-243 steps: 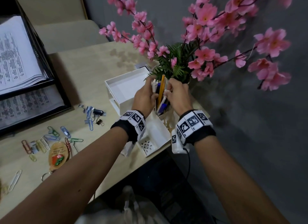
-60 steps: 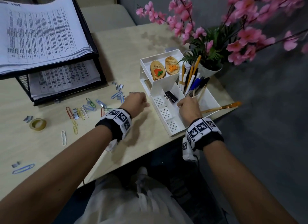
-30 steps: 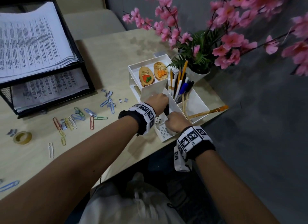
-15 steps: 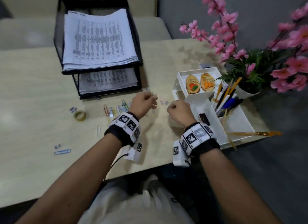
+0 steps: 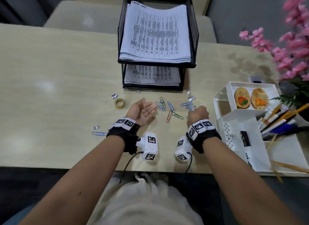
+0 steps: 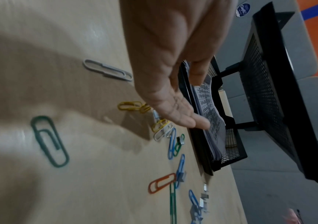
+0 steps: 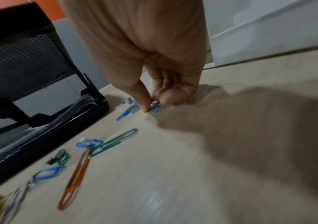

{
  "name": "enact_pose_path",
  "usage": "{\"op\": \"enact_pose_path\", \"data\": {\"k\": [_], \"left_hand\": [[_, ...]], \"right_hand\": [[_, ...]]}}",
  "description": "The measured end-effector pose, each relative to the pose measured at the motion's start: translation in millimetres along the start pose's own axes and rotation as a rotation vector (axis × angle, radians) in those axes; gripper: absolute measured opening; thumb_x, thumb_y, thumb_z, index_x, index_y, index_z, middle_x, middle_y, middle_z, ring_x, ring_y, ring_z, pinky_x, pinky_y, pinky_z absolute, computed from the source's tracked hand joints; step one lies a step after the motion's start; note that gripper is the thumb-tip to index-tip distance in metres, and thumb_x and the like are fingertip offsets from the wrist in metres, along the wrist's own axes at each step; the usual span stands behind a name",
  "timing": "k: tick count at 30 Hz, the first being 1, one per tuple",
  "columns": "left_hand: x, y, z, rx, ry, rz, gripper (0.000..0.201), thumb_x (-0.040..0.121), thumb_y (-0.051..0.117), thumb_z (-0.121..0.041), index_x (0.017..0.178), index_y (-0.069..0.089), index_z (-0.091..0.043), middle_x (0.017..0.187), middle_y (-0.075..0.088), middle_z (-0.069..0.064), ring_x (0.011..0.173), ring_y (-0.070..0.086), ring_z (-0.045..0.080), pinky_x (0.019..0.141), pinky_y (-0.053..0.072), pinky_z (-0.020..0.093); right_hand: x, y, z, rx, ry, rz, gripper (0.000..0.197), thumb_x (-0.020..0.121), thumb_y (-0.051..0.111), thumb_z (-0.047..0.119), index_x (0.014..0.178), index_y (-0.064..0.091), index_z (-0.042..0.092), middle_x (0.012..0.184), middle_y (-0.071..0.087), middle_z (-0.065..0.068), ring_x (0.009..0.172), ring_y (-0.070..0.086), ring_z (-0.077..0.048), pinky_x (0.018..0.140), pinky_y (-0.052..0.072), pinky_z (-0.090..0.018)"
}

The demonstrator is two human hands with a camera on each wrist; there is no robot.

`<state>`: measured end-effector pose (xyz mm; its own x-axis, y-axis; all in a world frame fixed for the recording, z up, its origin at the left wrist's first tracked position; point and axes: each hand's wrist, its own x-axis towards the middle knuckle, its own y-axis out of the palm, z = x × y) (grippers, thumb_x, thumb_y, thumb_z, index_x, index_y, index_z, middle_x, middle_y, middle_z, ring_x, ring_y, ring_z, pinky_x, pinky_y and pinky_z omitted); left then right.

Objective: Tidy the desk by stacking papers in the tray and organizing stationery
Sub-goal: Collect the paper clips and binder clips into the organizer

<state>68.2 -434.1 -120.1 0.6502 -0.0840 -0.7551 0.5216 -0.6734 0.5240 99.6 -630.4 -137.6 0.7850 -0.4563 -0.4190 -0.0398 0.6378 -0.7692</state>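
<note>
Left hand now turned palm-up, fingers spread, empty | right hand fingers pinching blue wire paper clip on woodgrain desk

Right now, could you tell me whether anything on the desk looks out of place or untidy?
Yes. Coloured paper clips and small staple strips lie scattered loose on the desk in front of the paper tray. A tape roll sits alone, and a paintbrush overhangs the white organizer.
</note>
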Motion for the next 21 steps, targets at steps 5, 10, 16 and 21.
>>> {"op": "enact_pose_path", "data": {"k": [5, 10, 16, 21], "left_hand": [[6, 0, -3, -0.007, -0.016, -0.020, 0.033, 0.098, 0.041, -0.028, 0.079, 0.056, -0.005, 0.053, 0.069, 0.010, 0.046, 0.068, 0.013, 0.045, 0.055, 0.020], [10, -4, 2, -0.005, -0.039, -0.036, 0.036, 0.099, 0.037, -0.026, 0.077, 0.057, -0.006, 0.050, 0.069, 0.008, 0.045, 0.068, 0.012, 0.044, 0.054, 0.020], [12, -19, 5, -0.007, -0.030, -0.090, 0.034, 0.098, 0.038, -0.024, 0.077, 0.057, -0.007, 0.048, 0.068, 0.006, 0.043, 0.067, 0.011, 0.046, 0.054, 0.019], [14, -17, 8, 0.004, -0.022, -0.089, 0.034, 0.098, 0.037, -0.024, 0.077, 0.057, -0.008, 0.047, 0.067, 0.006, 0.042, 0.066, 0.011, 0.046, 0.054, 0.018]], "right_hand": [[-2, -9, 0, -0.103, -0.065, 0.016, 0.029, 0.087, 0.058, 0.013, 0.113, 0.059, 0.000, 0.121, 0.058, -0.023, 0.110, 0.057, -0.038, 0.086, 0.047, -0.036], [14, -18, 26, -0.382, -0.499, 0.028, 0.026, 0.083, 0.055, 0.000, 0.107, 0.061, 0.008, 0.112, 0.063, -0.017, 0.102, 0.059, -0.035, 0.077, 0.045, -0.034], [29, -20, 20, -0.755, -0.677, 0.150, 0.026, 0.088, 0.049, -0.001, 0.113, 0.058, 0.000, 0.116, 0.055, -0.021, 0.111, 0.051, -0.036, 0.088, 0.045, -0.041], [26, -24, 9, -0.802, -0.704, 0.137, 0.026, 0.088, 0.046, 0.000, 0.113, 0.054, -0.002, 0.120, 0.053, -0.020, 0.113, 0.048, -0.035, 0.088, 0.043, -0.041]]}}
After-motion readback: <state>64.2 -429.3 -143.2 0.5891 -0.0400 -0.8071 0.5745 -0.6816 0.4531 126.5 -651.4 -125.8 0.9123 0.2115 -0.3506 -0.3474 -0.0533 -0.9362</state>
